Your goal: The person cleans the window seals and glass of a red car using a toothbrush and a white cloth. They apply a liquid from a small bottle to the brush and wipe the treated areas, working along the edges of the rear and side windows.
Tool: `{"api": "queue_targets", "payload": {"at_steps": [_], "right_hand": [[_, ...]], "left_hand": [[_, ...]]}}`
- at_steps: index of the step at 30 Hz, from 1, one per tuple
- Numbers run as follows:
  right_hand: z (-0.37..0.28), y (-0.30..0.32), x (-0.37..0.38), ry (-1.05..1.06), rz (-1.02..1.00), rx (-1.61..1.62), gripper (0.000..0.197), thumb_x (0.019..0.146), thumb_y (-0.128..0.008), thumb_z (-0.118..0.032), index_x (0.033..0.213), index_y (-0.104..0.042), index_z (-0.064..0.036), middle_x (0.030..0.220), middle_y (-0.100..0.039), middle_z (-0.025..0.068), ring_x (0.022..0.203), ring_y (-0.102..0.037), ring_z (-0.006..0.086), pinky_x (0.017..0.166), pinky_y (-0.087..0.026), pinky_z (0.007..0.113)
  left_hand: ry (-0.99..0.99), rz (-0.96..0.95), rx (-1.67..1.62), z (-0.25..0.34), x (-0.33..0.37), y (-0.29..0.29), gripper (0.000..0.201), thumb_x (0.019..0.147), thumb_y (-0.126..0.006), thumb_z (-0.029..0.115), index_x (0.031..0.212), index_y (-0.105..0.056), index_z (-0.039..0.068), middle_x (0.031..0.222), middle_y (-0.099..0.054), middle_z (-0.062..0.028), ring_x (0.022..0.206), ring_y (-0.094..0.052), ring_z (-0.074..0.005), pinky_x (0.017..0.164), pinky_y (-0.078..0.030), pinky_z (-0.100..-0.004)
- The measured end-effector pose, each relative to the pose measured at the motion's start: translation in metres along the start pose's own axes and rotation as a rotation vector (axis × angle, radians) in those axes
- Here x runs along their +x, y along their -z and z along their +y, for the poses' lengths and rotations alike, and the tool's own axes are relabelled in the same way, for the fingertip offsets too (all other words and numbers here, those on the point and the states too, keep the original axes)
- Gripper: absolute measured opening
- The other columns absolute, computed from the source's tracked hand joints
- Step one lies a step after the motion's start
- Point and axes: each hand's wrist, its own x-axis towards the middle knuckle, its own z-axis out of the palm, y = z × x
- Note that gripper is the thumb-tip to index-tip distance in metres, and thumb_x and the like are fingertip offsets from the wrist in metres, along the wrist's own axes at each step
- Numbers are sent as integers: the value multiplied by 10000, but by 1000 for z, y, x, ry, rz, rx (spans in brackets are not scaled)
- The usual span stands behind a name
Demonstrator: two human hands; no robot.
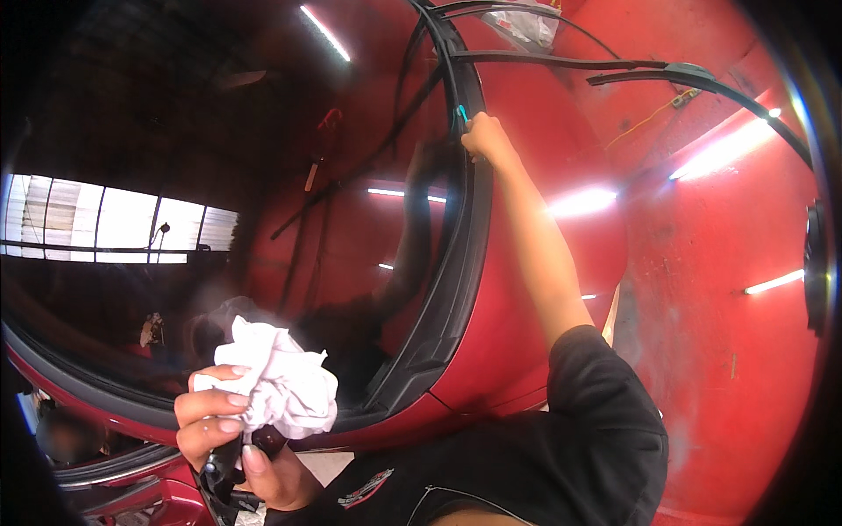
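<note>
My left hand (207, 415), low in front of me, is closed around a crumpled white cloth (289, 377). The same fingers also grip a black object with a dark rounded end (267, 441), whose kind I cannot make out. Stretched far forward, my right hand (488, 140) pinches a small teal tool (462, 114). Its tip meets the black trim (470, 219) along the curved edge of a dark windshield (289, 228). Fingers hide most of the tool.
Red car bodywork (517, 289) borders the trim. Raised wiper arms (561, 60) reach out at the upper right. On the red floor (719, 228) lies a yellow cord (645, 127). A clear plastic bag (524, 26) sits at the top. Strip lights reflect in glass and floor.
</note>
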Motion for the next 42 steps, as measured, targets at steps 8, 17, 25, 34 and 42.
{"api": "queue_targets", "payload": {"at_steps": [8,17,25,34,42], "right_hand": [[-37,-11,-103,155,-50,-73,212,710,-575,-59,876,-642,54,764,-652,248,736,-685,347,680,-548,437],[115,-32,12,10,90,41,337,770,-589,-158,1045,-588,37,928,-648,266,940,-638,392,801,-490,463],[37,-23,-77,120,52,-54,312,751,-557,-85,1021,-602,66,967,-660,267,963,-639,389,857,-486,427],[25,-15,-49,26,-14,-21,334,730,-579,-101,1023,-621,54,952,-657,268,954,-637,397,844,-501,434],[24,6,-122,158,120,-233,396,728,-639,-247,1046,-597,-14,947,-643,246,944,-635,373,800,-515,452]], "left_hand": [[-28,32,-43,8,-10,11,315,727,-485,222,982,-429,47,946,-442,-159,940,-483,-328,894,-387,-498],[-271,-94,-74,17,18,8,250,643,-580,88,857,-616,-36,805,-627,-173,733,-634,-266,699,-517,-349],[-311,4,-55,5,6,12,246,610,-602,96,841,-589,13,804,-625,-109,720,-616,-261,668,-503,-348],[-265,4,-70,4,0,10,224,610,-598,96,816,-592,9,796,-628,-115,720,-621,-262,659,-510,-344],[-288,-112,20,4,-3,15,263,613,-567,85,861,-597,2,808,-623,-144,713,-607,-260,684,-505,-379]]}}
